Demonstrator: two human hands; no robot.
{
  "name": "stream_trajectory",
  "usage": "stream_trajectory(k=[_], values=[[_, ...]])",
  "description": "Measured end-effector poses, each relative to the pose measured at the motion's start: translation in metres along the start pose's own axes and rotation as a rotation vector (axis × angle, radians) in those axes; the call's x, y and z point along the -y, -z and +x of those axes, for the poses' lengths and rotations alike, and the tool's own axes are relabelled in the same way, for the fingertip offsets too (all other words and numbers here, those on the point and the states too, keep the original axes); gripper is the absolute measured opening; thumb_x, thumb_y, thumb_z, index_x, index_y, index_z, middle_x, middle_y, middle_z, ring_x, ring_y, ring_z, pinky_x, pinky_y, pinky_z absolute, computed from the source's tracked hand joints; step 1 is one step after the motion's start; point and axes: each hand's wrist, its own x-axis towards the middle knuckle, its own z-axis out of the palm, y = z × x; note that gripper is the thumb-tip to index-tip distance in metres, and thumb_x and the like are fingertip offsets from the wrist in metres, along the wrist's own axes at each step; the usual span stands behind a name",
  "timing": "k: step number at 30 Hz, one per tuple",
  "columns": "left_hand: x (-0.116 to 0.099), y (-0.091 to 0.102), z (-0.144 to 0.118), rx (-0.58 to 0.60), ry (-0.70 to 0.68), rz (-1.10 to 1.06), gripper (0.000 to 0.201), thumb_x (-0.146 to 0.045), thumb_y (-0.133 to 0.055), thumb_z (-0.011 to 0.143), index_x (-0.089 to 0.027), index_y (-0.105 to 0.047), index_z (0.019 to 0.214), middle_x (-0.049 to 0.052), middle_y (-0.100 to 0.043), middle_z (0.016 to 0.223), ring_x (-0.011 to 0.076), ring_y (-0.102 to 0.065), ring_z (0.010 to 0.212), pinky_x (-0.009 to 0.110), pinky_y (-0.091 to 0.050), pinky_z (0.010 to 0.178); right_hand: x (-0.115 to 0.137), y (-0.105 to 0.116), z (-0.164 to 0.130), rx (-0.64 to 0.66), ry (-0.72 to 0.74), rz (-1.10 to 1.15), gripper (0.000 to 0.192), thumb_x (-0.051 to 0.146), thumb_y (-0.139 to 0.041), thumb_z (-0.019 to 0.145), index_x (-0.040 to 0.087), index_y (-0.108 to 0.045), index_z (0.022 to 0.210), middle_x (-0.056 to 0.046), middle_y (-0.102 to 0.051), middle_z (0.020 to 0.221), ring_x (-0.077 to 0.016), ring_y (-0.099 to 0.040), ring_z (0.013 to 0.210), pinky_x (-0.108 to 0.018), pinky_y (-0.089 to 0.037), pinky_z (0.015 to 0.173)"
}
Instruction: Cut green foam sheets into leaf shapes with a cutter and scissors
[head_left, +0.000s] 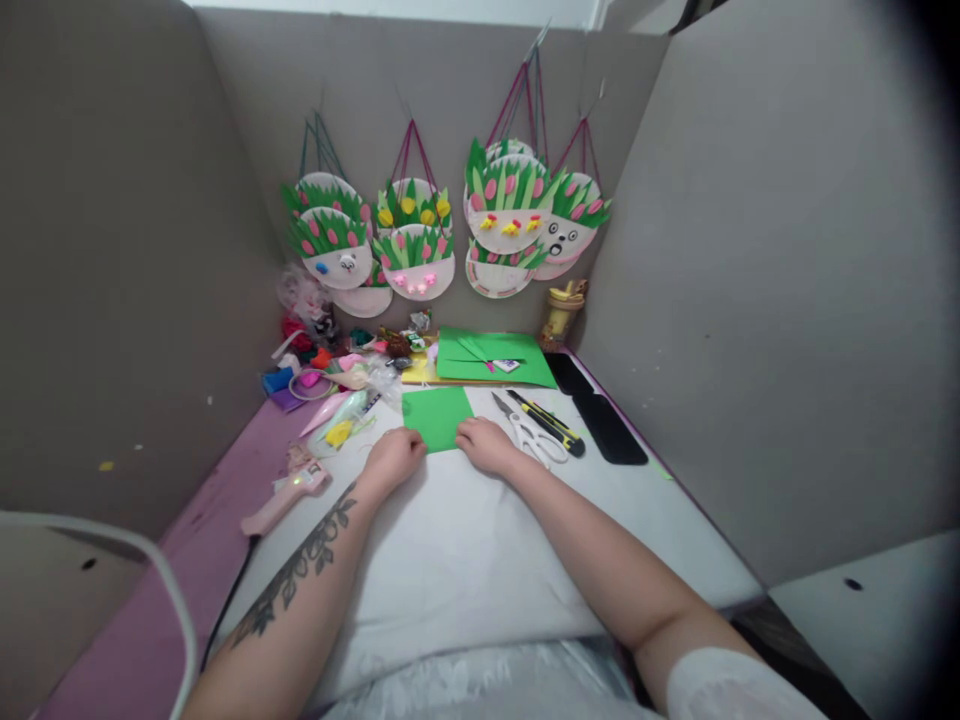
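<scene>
Head view, both forearms stretched forward, left hand [393, 458] and right hand [486, 445] pinching green paper square [436, 414] near edge

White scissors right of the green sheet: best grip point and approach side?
Take the scissors by the white handle loops, nearest the right hand, coming from the near side. Blades point away toward the back wall; the utility knife lies close on the right.

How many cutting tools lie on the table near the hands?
2: white-handled scissors just right of the right hand, and a yellow-and-black utility knife beside them, farther right. More may be hidden in the craft clutter at back left.
</scene>
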Motion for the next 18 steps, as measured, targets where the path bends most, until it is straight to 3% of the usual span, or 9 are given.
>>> stream_trajectory(k=[8,15,18], values=[[-0.006,-0.003,0.001,0.01,0.069,0.1,0.026,-0.022,-0.042,0.083,-0.016,-0.068,0.082,0.011,-0.067,0.09,0.021,-0.06,0.087,0.03,-0.042,0.08,0.005,0.002,0.007,0.076,-0.052,-0.083,0.026,0.026,-0.041,0.092,0.018,-0.065,0.095,-0.01,-0.065,0.101,-0.0209,-0.057,0.094,-0.029,-0.038,0.079],[-0.01,-0.005,0.001,0.031,0.094,0.145,0.029,-0.021,-0.039,0.085,-0.013,-0.067,0.089,0.015,-0.065,0.094,0.0249,-0.059,0.089,0.034,-0.043,0.078,0.011,-0.001,0.006,0.064,-0.097,-0.102,0.025,0.028,-0.041,0.09,0.018,-0.063,0.099,-0.012,-0.063,0.105,-0.0243,-0.055,0.098,-0.033,-0.039,0.079],[-0.007,-0.004,-0.001,-0.014,0.069,0.124,0.027,-0.022,-0.042,0.086,-0.016,-0.066,0.097,0.012,-0.063,0.097,0.0232,-0.056,0.094,0.032,-0.041,0.08,0.012,-0.001,0.004,0.033,-0.144,-0.082,0.024,0.03,-0.044,0.09,0.017,-0.06,0.103,-0.013,-0.062,0.108,-0.0251,-0.053,0.101,-0.034,-0.039,0.081]])
